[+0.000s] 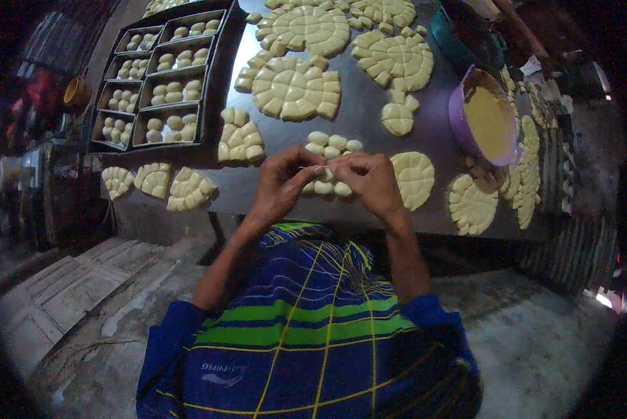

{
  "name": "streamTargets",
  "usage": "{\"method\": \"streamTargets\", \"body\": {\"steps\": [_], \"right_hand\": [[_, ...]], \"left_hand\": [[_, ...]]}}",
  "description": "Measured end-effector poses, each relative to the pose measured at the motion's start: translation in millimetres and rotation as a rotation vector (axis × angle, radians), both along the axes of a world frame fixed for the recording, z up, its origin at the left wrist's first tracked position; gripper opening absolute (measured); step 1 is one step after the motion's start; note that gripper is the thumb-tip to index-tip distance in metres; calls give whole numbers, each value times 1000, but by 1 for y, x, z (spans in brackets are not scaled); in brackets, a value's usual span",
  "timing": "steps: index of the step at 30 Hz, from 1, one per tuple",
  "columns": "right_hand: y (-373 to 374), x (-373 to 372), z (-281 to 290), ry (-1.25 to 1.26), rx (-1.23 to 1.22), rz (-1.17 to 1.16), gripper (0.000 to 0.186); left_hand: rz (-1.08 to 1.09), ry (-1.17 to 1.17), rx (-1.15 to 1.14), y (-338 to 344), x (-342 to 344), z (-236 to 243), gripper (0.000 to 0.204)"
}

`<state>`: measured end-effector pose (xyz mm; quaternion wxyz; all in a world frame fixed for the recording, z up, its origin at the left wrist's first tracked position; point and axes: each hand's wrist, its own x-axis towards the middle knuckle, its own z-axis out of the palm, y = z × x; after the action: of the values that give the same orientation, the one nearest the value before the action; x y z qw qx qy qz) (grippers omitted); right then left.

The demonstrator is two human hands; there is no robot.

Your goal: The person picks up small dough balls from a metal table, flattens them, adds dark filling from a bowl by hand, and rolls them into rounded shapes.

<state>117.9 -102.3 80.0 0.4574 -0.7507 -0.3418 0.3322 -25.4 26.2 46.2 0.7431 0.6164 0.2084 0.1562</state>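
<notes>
Close to the table's near edge, my left hand (282, 183) and my right hand (371, 183) meet with fingertips pinched together. Between them is a small pale piece of dough (326, 170), mostly covered by my fingers. Under and around the fingertips lies a cluster of small round dough balls (333, 142), partly hidden by my hands. Right of my right hand rests a flat round dough disc (414, 180). A scored, segmented dough piece (241, 138) sits beyond my left hand.
A dark compartmented tray (135, 94) holding dough balls stands at the far left. Large segmented dough rounds (298, 87) lie at the back. A purple basin (460, 119) with yellowish contents stands on the right, near another dough round (472, 204). Three dough wedges (153, 179) lie near the left front edge.
</notes>
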Motion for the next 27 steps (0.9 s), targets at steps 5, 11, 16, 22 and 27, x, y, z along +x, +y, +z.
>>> {"method": "streamTargets", "body": {"steps": [5, 11, 16, 22, 27], "right_hand": [[15, -15, -24, 289, -116, 34, 15], [45, -68, -41, 581, 188, 111, 27], [67, -110, -77, 8, 69, 91, 21], [76, -138, -163, -727, 85, 327, 40], [71, -123, -131, -500, 239, 230, 31]], "left_hand": [[-13, -111, -243, 19, -27, 0, 54], [-61, -370, -595, 57, -73, -24, 80], [291, -548, -584, 96, -115, -28, 74], [485, -379, -405, 127, -164, -26, 56], [530, -290, -437, 113, -164, -37, 51]]}}
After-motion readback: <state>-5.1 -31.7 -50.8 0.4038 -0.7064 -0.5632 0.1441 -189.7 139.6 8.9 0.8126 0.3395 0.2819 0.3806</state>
